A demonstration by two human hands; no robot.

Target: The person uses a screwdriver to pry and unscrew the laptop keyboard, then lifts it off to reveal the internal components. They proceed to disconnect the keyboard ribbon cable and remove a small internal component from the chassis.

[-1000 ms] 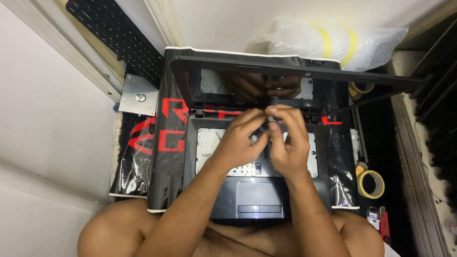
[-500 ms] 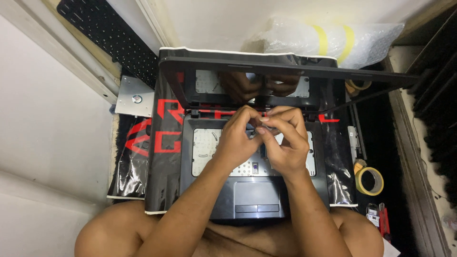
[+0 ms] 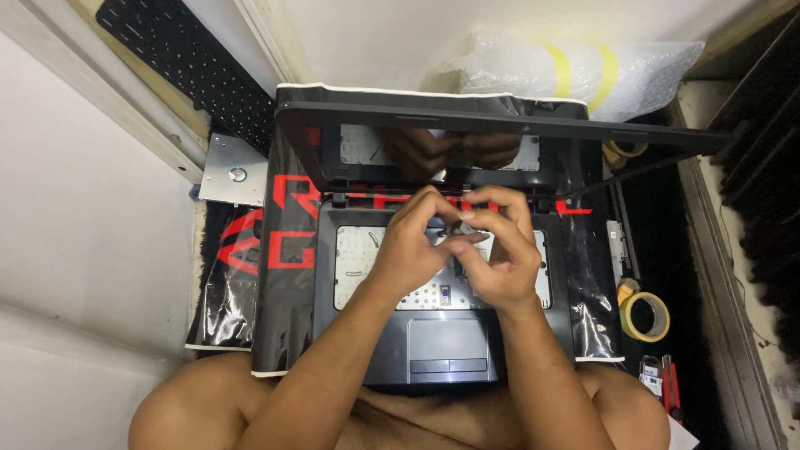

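**Working both hands over an opened laptop with its keyboard removed**

Looking down from the head camera, I see my left hand (image 3: 408,250) and my right hand (image 3: 500,258) meeting over the middle of a dark grey laptop (image 3: 442,333) that lies open in front of me. Its keyboard is out, so the pale metal keyboard tray (image 3: 358,267) shows, dotted with small holes and slots. The fingers (image 3: 467,242) of both hands are curled in and pinched together around something very small just above the tray; it is too tiny and too hidden for me to say what it is, or which hand really grips it. The fingertips touch or nearly touch each other.

The glossy black laptop screen (image 3: 433,150) stands raised at the far side and mirrors both hands. The touchpad (image 3: 446,337) lies bare near my body, between my forearms.

Under the laptop lies a shiny black plastic sheet with red lettering (image 3: 287,242). To the left, a small silver metal plate with a round screw (image 3: 229,171) rests beside it, and a black separate keyboard (image 3: 179,67) leans farther off at the upper left. Behind the screen sits a clear bubble-wrap bundle banded with yellow tape (image 3: 575,71). On the right I see a roll of yellow tape (image 3: 646,315) and, nearer me, a red-handled tool (image 3: 662,383).
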